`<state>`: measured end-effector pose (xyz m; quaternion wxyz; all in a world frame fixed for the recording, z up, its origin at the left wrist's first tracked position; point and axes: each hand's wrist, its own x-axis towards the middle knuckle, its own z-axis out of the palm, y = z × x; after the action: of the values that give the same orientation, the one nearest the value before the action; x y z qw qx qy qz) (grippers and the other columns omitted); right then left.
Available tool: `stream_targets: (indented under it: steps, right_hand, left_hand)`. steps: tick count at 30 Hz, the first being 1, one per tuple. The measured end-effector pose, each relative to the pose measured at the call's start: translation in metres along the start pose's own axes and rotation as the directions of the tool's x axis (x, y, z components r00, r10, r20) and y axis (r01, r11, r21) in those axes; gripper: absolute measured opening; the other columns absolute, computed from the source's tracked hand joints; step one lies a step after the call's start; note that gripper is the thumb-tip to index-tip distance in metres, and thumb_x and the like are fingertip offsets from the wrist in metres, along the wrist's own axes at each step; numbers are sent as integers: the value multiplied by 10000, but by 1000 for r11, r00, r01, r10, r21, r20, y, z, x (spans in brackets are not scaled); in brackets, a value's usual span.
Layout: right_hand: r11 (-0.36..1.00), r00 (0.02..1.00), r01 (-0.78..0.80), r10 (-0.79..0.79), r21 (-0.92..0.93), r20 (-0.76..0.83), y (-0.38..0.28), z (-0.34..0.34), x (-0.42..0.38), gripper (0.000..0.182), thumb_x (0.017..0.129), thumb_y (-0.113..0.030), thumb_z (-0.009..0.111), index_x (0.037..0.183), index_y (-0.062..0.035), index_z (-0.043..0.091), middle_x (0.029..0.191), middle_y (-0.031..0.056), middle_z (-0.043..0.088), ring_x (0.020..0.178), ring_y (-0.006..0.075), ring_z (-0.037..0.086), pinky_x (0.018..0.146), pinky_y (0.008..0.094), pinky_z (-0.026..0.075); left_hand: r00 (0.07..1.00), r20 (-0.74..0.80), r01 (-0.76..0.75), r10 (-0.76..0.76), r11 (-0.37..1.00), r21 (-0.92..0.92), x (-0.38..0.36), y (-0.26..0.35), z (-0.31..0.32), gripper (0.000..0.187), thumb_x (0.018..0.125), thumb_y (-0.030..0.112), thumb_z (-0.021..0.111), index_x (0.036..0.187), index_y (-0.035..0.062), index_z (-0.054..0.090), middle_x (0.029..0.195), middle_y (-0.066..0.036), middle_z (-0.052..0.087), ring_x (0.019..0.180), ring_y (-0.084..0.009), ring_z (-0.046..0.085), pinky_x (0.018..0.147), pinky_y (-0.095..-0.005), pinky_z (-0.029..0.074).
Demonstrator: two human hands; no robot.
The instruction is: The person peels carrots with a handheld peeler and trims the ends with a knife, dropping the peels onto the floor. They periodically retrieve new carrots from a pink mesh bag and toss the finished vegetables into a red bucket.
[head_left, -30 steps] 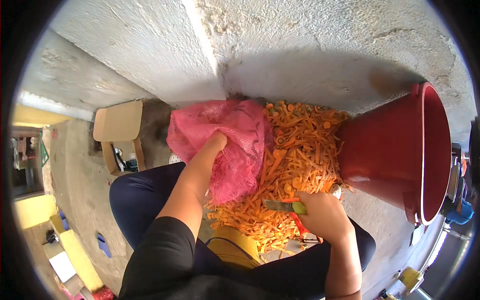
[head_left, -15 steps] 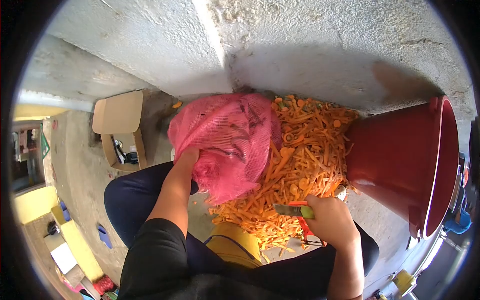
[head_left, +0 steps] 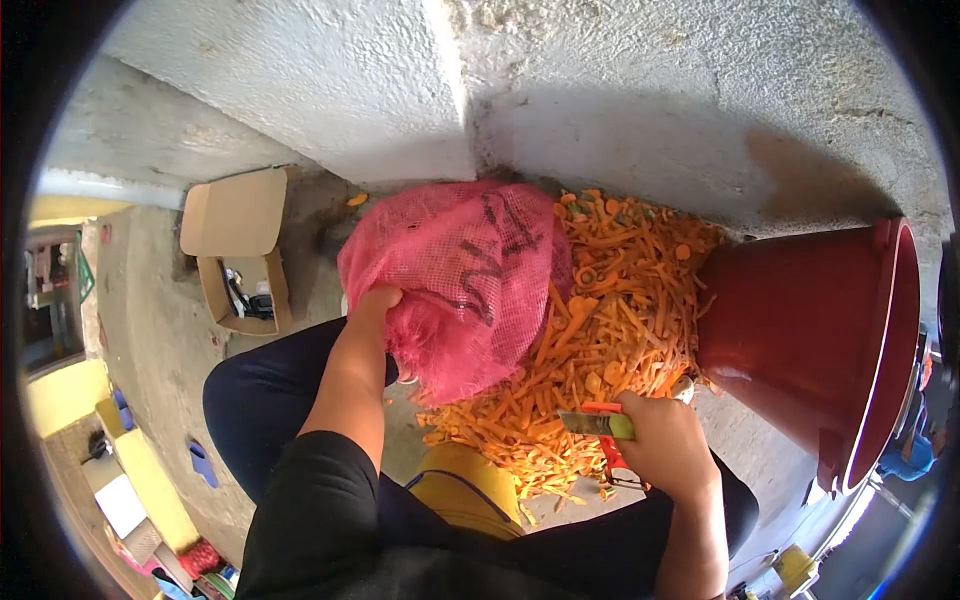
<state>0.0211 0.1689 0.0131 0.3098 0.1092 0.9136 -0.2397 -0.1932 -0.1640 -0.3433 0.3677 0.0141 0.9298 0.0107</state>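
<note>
A pink mesh sack point(head_left: 465, 280) with dark marker strokes bulges in front of me. My left hand point(head_left: 378, 302) grips its gathered edge on the near left side, the fingers mostly hidden by the mesh. In my closed right hand point(head_left: 665, 440) is a knife point(head_left: 590, 425) with a short broad blade and a green handle, pointing left. A red peeler point(head_left: 613, 455) shows below the same hand; how it is held is hidden. Under the knife spreads a heap of orange carrot peelings point(head_left: 600, 320) with round cut ends, reaching up beside the sack.
A large dark red tub point(head_left: 800, 335) lies tipped on its side to the right. Between my legs stands a yellow bucket point(head_left: 462, 490). An open cardboard box point(head_left: 235, 240) with dark items sits at left. A rough wall point(head_left: 620, 130) rises behind the heap.
The view has shifted slightly. Both hands keep their holds on the sack and the knife, with the sack's mesh pulled a little differently near my left hand.
</note>
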Motion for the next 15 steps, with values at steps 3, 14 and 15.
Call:
stream_targets:
  steps: [3, 14, 15]
  right_hand:
    - [1000, 1000, -19, 19, 2, 10, -1, 1, 4, 126, 671, -148, 537, 754, -55, 514, 628, 159, 549, 636, 341, 549, 567, 418, 427]
    - [999, 1000, 12, -11, -35, 21, 3, 6, 6, 163, 709, -208, 547, 749, -57, 502, 639, 149, 561, 633, 334, 564, 553, 416, 445]
    - [999, 1000, 9, -9, -37, 10, 3, 7, 5, 162, 710, -209, 546, 748, -58, 502, 639, 149, 561, 633, 334, 563, 552, 417, 444]
  left_hand:
    - [1000, 4, 23, -23, 1000, -17, 0, 0, 3, 303, 736, 238, 490, 941, 29, 573, 945, -115, 565, 853, -246, 542, 739, -331, 430]
    - [992, -33, 111, -119, 979, -172, -12, 10, -6, 248, 688, 187, 577, 860, 9, 592, 845, -98, 586, 756, -219, 558, 668, -324, 443]
    - [990, -28, 129, -137, 972, -196, -21, 10, -8, 244, 684, 182, 585, 853, 7, 593, 836, -96, 588, 747, -217, 560, 662, -323, 444]
